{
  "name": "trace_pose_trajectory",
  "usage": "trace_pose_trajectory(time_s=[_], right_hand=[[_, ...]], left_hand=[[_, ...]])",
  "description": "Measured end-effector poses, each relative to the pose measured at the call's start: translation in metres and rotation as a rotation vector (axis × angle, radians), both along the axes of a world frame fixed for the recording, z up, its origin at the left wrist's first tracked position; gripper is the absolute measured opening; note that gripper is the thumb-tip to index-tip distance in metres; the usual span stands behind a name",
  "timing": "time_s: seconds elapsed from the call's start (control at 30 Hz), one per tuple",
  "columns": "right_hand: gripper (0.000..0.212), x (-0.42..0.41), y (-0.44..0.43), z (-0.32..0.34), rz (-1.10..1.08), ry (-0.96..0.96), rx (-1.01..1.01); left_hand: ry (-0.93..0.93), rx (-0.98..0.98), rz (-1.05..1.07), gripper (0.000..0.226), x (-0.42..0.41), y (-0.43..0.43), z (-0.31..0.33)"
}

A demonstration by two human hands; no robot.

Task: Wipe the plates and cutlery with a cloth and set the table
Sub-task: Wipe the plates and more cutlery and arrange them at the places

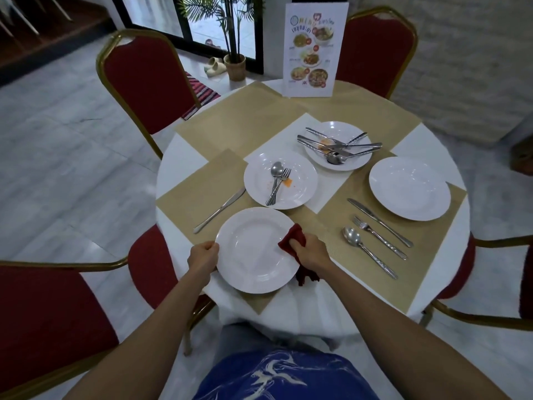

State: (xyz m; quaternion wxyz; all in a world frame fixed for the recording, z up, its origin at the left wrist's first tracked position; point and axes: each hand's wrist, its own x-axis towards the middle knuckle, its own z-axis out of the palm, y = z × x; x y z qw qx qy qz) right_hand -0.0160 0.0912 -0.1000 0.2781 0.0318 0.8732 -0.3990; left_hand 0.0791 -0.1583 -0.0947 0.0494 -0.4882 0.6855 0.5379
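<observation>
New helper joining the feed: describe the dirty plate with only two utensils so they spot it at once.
On the round white table, look just beyond the nearest plate, toward the middle. The middle plate bears one spoon, one fork and an orange smear. The far plate behind it holds a heap of cutlery, and the right-hand plate is bare.

Bare forearms stretch forward; the left hand [203, 256] grips the round white plate [253, 249] at its rim, the right hand [311, 252] clutches a dark red cloth [292, 239].

Red chairs [150, 82], grey marble floor [57, 157].
</observation>
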Motion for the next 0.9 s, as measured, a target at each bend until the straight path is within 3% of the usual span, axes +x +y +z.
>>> trace_pose_trajectory(time_s=[0.9], right_hand=[[0.035, -0.033, -0.019, -0.008, 0.02, 0.078, 0.069]], left_hand=[[-0.009, -0.116, 0.003, 0.032, -0.037, -0.005, 0.007]])
